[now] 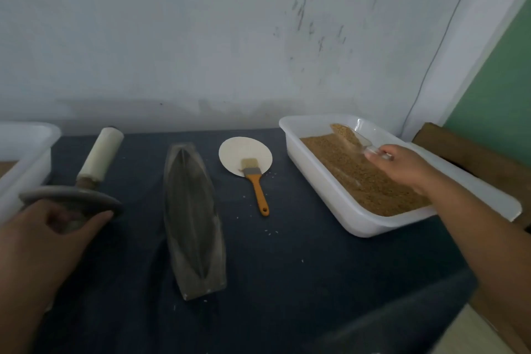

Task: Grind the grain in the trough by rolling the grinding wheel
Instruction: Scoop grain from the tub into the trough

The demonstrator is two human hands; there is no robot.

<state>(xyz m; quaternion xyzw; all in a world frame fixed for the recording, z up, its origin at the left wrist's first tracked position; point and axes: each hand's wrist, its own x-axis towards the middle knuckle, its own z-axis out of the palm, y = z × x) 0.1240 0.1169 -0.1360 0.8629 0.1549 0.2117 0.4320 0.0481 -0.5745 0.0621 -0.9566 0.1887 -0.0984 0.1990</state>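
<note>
Grey stone grinding wheel (71, 198) on dark counter (287, 267), left hand (48, 238) fingers curled round its near side, grey boat-shaped trough (192, 218) to their right, right hand (402, 164) fingers gripping clear scoop (365, 142) of brown grain (343, 132)

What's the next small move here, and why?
Probably carry the scoop from the tray to the trough and tip the grain in. The right hand grips the scoop, loaded with grain; the trough looks empty, and the left hand holds the wheel to its left.
</note>
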